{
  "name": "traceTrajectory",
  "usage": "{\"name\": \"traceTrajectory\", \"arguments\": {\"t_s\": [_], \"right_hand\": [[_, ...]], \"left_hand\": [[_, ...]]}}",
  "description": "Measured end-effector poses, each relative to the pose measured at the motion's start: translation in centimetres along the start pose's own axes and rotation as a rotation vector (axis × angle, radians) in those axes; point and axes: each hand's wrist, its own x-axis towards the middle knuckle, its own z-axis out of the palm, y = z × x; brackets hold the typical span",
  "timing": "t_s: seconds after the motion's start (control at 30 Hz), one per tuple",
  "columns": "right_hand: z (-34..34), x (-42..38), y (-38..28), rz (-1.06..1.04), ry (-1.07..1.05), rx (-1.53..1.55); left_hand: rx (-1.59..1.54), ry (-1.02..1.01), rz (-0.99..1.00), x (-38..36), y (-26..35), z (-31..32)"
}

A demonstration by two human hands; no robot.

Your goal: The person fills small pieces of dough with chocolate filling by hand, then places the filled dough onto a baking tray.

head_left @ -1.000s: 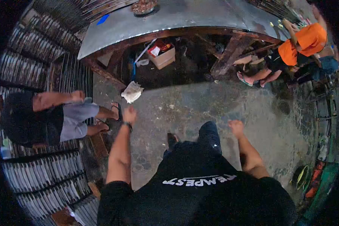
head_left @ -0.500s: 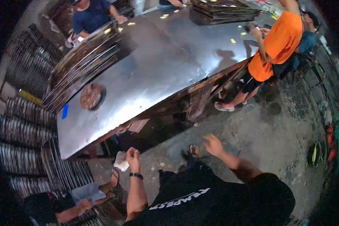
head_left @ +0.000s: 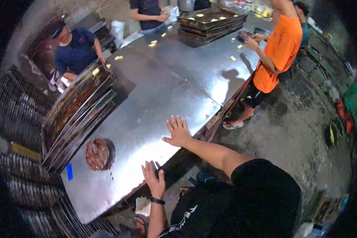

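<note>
My left hand is open, its fingers spread at the near edge of the metal-topped table. Farther along that edge, my right hand also has its fingers apart, palm down over the shiny surface. Neither hand holds anything. To the left of my left hand sits a round bowl of chunky brown paste, with a few crumbs beside it. A blue strip lies on the tabletop left of the bowl.
Stacked dark trays line the table's left side, and another tray stack stands at the far end. Small pale dough pieces lie about. A person in orange works at the right edge; others stand across. Racks of trays fill the left.
Both my hands have moved forward from beside the table to its near edge, fingers now spread. My view has come closer to the table, and the person seated at lower left has left view.
</note>
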Motion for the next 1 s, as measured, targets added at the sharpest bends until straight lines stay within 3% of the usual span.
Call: {"name": "traceTrajectory", "arguments": {"t_s": [0.2, 0.3, 0.57, 0.67, 0.87, 1.0], "right_hand": [[-1.5, 3.6, 0.3, -0.018, -0.063, 0.018], [-2.4, 6.4, 0.4, 0.001, -0.073, 0.042], [-2.0, 17.0, 1.8, -0.070, -0.008, 0.010], [-1.6, 22.7, 2.1, -0.071, 0.019, 0.020], [-1.9, 35.8, 0.6, 0.122, 0.018, 0.010], [-1.1, 42.6, 0.1, 0.085, 0.081, -0.007]], "left_hand": [[0.308, -0.313, 0.057, 7.4, -2.4, 3.1], [0.466, -0.285, 0.056, 12.5, -2.4, 4.6], [0.486, -0.227, -0.105, 24.7, -5.3, 6.8], [0.511, -0.201, -0.149, 25.8, -5.1, 7.1], [0.481, -0.190, -0.190, 26.2, -4.8, 6.8], [0.478, -0.215, -0.202, 26.8, -4.6, 6.6]]}}
